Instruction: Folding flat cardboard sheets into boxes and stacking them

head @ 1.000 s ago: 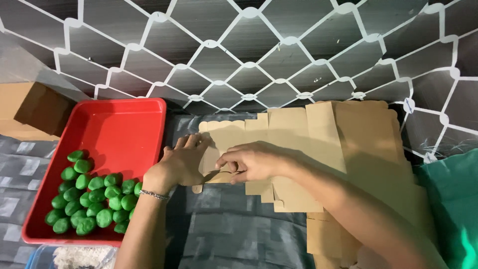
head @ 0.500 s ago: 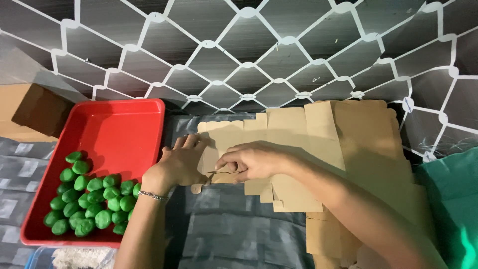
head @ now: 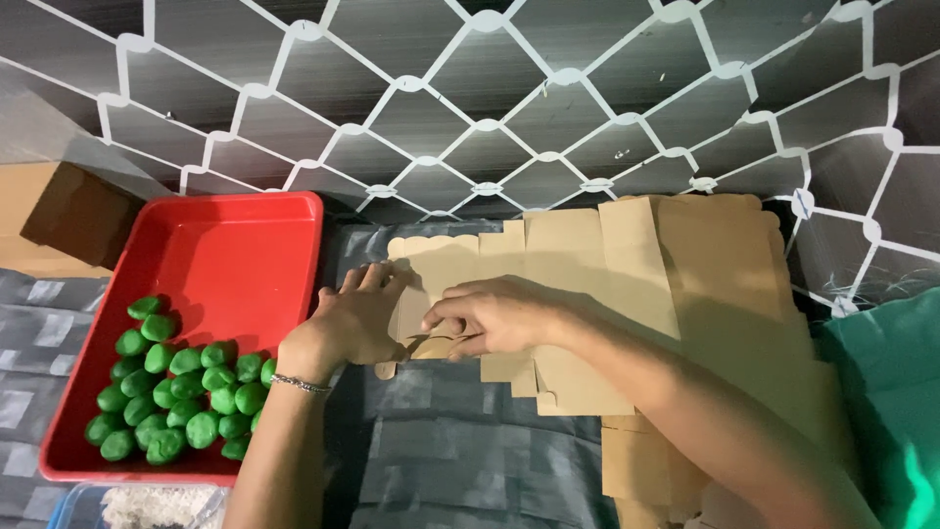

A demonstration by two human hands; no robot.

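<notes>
I'm seeing both forearms coming in from the bottom edge, elbows cut off; left hand (head: pixel 354 321) is lying flat, fingers together, pressing on the near-left corner of the flat cardboard blanks (head: pixel 627 284); right hand (head: pixel 494 315) is pinching a small flap there, fingertips partly hiding it; red tray (head: pixel 235 255) is sitting just left, green lumps (head: pixel 176 392) piling in its near end; brown box (head: pixel 69 211) is clipped by the frame; quilted wall (head: pixel 470 98) is running behind.
</notes>
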